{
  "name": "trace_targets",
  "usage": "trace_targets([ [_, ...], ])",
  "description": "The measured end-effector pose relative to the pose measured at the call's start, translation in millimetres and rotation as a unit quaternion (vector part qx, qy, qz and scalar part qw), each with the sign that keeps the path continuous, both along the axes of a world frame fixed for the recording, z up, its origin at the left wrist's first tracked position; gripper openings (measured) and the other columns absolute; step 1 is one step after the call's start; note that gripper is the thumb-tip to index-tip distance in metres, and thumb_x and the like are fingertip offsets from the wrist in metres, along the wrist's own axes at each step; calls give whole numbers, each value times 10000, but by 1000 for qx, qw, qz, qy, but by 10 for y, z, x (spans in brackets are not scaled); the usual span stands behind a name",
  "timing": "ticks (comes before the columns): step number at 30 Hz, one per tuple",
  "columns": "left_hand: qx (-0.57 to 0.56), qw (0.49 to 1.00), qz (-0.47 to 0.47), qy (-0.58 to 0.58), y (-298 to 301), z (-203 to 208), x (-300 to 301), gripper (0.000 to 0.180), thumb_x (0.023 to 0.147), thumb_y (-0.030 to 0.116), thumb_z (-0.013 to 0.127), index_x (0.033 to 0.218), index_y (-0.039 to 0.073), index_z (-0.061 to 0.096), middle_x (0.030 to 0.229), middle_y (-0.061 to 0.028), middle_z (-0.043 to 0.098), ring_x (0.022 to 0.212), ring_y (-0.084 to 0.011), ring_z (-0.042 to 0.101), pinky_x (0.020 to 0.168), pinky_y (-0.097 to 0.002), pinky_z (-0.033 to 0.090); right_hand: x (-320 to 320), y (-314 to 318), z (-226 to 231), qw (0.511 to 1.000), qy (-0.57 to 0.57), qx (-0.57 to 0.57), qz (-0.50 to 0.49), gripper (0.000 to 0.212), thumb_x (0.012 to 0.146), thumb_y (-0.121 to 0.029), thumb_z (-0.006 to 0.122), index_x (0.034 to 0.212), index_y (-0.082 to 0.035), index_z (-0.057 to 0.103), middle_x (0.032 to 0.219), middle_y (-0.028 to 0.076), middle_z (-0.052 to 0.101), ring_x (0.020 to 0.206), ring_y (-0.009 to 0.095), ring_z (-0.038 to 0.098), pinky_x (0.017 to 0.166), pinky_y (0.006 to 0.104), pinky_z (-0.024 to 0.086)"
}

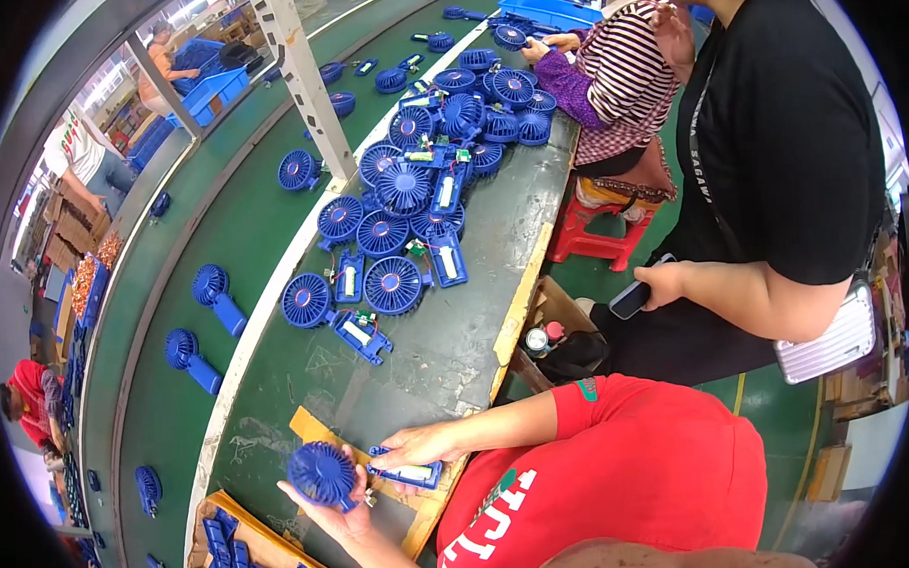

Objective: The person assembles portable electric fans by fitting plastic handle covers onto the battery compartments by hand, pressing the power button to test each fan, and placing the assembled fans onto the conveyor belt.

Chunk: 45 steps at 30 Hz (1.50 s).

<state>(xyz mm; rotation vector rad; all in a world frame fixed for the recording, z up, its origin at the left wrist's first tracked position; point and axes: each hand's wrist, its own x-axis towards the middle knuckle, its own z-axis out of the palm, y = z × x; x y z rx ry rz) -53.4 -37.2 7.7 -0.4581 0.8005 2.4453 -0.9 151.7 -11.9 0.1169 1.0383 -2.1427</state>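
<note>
A round blue handheld fan head (319,471) with a ribbed grille lies in my left hand (347,516), whose fingers wrap round its underside and edge. Beside it, my right hand (418,447) grips a blue fan handle (421,474) from above. The handle is open and shows a pale battery inside. Some small wiring shows between the two parts; how they join is hard to make out. Both hands are over a piece of tan cardboard (314,426) at the near end of the bench (418,385).
A cardboard box (210,501) of blue handle parts stands left of my hands. Fans with exposed batteries are heaped (404,189) up the bench. Beyond a white rail runs a green conveyor (175,294) carrying fans. A person in black (790,142) stands close, holding a phone (630,300).
</note>
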Motion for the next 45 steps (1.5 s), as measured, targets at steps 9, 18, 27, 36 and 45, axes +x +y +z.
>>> trace_targets([
  [9,135,990,41,26,-120,-255,28,580,815,307,631,1276,23,422,1233,-185,490,1147,-379,462,862,-485,496,15,-16,-60,999,0,48,-22,340,932,-359,485,995,-25,495,694,89,587,589,167,605,487,292,513],
  [18,44,995,76,49,-111,22,175,470,850,349,613,1216,91,468,1085,-96,575,958,-271,556,810,-456,472,-105,99,-52,998,-28,45,-25,403,898,-444,515,926,-43,549,677,53,600,560,138,611,481,256,512],
  [27,-161,967,78,183,423,272,-7,390,878,262,595,1167,14,510,1078,-92,601,923,-184,617,802,-356,528,-175,218,238,982,60,176,-28,237,894,-246,551,982,-26,545,763,58,612,602,115,603,542,237,507],
  [36,-203,964,84,148,395,151,17,436,856,288,623,1176,17,504,1063,-94,610,917,-178,624,777,-341,541,-118,149,222,981,72,178,-1,184,893,-183,549,993,-29,531,827,71,617,644,115,605,555,224,488],
  [45,-149,977,120,92,317,162,19,376,855,262,633,1113,12,521,976,-68,613,878,-151,624,751,-323,547,-156,251,178,982,-17,6,-186,241,851,-182,622,1040,-64,530,978,108,623,675,134,624,603,251,536],
])
